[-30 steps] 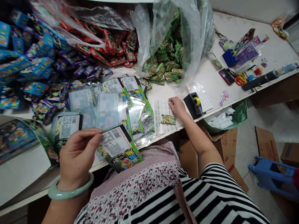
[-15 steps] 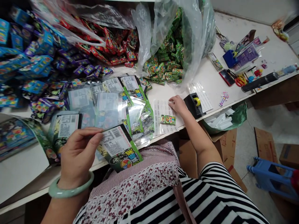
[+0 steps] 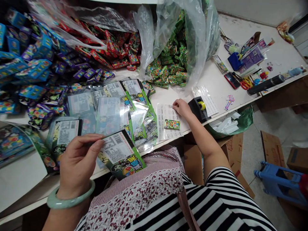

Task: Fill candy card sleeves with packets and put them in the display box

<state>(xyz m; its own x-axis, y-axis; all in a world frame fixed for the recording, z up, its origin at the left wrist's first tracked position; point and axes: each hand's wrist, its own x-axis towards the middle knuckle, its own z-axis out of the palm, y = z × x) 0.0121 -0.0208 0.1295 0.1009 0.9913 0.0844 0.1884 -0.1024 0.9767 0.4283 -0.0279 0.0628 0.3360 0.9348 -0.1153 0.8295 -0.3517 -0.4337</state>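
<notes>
Between thumb and fingers, my left hand (image 3: 78, 162) pinches the upper left edge of a flat printed packet (image 3: 122, 153). The packet is black and green with a white barcode label, and hangs tilted over the table's front edge. My right hand (image 3: 182, 108) rests at the upper right of a sheet of oval stickers (image 3: 162, 112), fingertips drawn together on it. Whatever those fingertips pinch is too small to make out. A small green candy box (image 3: 172, 124) lies on the sheet's lower part. Beside my right wrist stands a black tape dispenser (image 3: 197, 110).
Overlapping flat packets (image 3: 109, 110) cover the table left of the sheet. Behind are heaps of blue boxes (image 3: 36, 69), red boxes (image 3: 110, 45) and a plastic bag of green boxes (image 3: 176, 70). Scissors (image 3: 245, 84) and a phone (image 3: 232, 80) lie right; a green scrap bag (image 3: 245, 123) hangs below.
The whole view has shifted slightly. My left hand still holds the packet, a little lower and further left; my right hand stays at the sticker sheet.
</notes>
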